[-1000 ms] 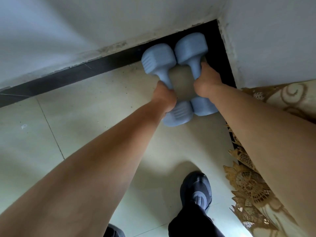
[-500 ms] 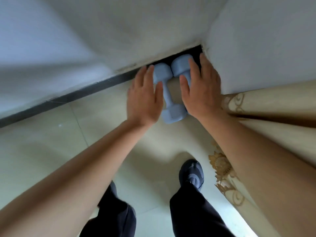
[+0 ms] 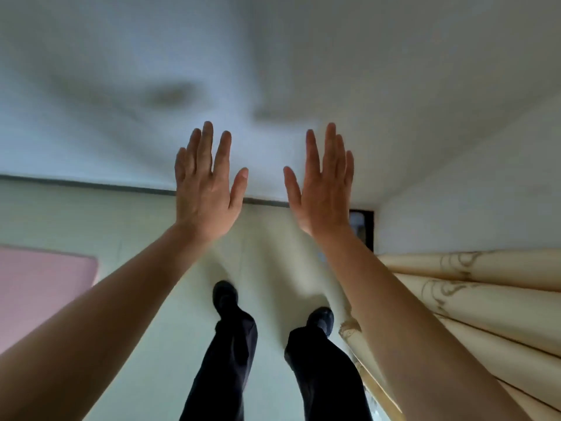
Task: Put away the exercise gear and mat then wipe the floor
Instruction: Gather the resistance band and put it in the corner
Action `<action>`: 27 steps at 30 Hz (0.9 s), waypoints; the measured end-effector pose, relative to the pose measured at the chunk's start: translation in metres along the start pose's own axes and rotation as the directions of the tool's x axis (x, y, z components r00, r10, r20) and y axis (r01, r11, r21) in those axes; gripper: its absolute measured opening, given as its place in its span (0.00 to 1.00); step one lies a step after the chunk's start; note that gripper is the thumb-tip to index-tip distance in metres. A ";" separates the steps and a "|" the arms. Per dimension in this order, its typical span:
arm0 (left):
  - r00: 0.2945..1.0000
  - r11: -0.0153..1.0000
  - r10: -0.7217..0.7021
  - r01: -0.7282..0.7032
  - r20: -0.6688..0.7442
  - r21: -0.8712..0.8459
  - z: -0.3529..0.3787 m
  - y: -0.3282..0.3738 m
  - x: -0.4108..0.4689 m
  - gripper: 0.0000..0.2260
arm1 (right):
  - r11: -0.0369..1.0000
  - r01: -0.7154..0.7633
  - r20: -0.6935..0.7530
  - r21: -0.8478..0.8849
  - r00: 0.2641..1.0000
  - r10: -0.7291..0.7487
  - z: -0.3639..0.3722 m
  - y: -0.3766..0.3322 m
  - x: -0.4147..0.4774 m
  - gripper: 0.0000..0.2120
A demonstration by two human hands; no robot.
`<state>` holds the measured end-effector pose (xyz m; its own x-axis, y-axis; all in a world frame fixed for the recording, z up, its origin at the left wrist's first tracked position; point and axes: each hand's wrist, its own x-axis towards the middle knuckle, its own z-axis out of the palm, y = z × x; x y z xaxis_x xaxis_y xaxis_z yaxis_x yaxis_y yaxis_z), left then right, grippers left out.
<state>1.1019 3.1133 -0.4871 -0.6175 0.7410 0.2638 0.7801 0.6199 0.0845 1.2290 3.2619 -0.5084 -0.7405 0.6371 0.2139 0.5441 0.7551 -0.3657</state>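
Left hand [image 3: 203, 189] and right hand [image 3: 321, 192] are raised before the wall [image 3: 273, 71], fingers straight and released, holding nothing. The pink mat [image 3: 39, 287] lies flat on the floor [image 3: 136, 214] at the left, well apart from both hands.

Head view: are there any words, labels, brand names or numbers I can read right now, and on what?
None can be read.
The curtain carries only scroll ornament, no letters.
The pink mat, the wall and the shoes show no print. The frame is motion-blurred, so any small mark would be lost.
The left hand and the right hand are bare and hold nothing.
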 end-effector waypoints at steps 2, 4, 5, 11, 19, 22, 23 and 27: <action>0.996 0.994 -0.090 0.092 -0.025 0.053 -0.087 -0.030 -0.008 0.27 | 0.986 0.161 -0.044 0.036 0.986 -0.159 -0.057 -0.062 0.022 0.31; 0.979 0.979 -0.174 0.184 -0.107 0.091 -0.173 -0.063 -0.022 0.27 | 0.946 0.322 -0.092 0.037 0.944 -0.318 -0.110 -0.130 0.040 0.31; 0.965 0.968 -0.207 0.226 -0.159 0.112 -0.213 -0.081 -0.032 0.27 | 0.923 0.383 -0.125 0.038 0.918 -0.376 -0.134 -0.164 0.046 0.31; 0.822 0.874 -0.333 0.453 -0.463 0.177 -0.399 -0.174 -0.154 0.27 | 0.804 0.589 -0.247 0.080 0.793 -0.556 -0.226 -0.351 0.001 0.33; 0.601 0.597 -0.575 0.772 -0.555 0.217 -0.546 -0.295 -0.502 0.27 | 0.513 0.834 -0.255 0.203 0.551 -0.794 -0.214 -0.626 -0.248 0.33; 0.497 0.457 -0.637 0.859 -0.590 0.230 -0.591 -0.326 -0.614 0.27 | 0.381 0.893 -0.208 0.237 0.430 -0.878 -0.209 -0.710 -0.334 0.33; 0.465 0.411 -0.650 0.881 -0.602 0.236 -0.604 -0.335 -0.643 0.27 | 0.340 0.906 -0.205 0.251 0.393 -0.896 -0.207 -0.735 -0.357 0.33; 0.375 0.297 -0.668 0.926 -0.643 0.232 -0.641 -0.377 -0.725 0.27 | 0.207 0.930 -0.204 0.302 0.275 -0.939 -0.195 -0.821 -0.428 0.33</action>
<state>1.3201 2.1772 -0.0945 -0.6880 -0.3016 0.6601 -0.3636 0.9304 0.0461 1.1760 2.3993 -0.1230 -0.6345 -0.5026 0.5872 -0.6957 0.7023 -0.1506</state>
